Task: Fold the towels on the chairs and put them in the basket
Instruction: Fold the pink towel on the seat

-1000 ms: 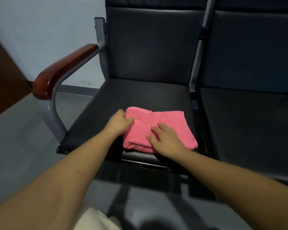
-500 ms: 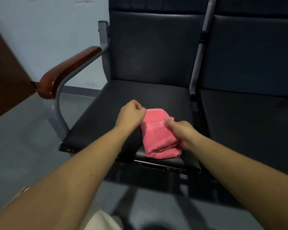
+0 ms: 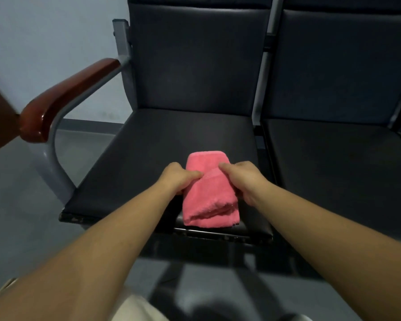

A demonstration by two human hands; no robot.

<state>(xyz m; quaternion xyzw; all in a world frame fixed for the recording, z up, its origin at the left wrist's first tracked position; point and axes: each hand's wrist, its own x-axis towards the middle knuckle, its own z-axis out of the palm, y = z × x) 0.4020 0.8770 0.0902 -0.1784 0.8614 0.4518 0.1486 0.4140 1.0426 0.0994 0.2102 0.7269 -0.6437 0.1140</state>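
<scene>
A pink towel point(image 3: 208, 193), folded into a narrow thick bundle, lies near the front edge of the left black chair seat point(image 3: 153, 158). My left hand point(image 3: 178, 177) grips the bundle's left side, thumb on top. My right hand point(image 3: 243, 179) grips its right side, fingers curled round the edge. The folded layers show at the end nearest me. No basket is in view.
A second black seat point(image 3: 333, 170) adjoins on the right. A reddish-brown wooden armrest point(image 3: 63, 98) on a grey metal frame stands at the left. Grey floor lies below and to the left, with a pale wall behind.
The wide folded towel was folded in half into a narrow bundle. Both hands moved from pressing its top to gripping its two sides.
</scene>
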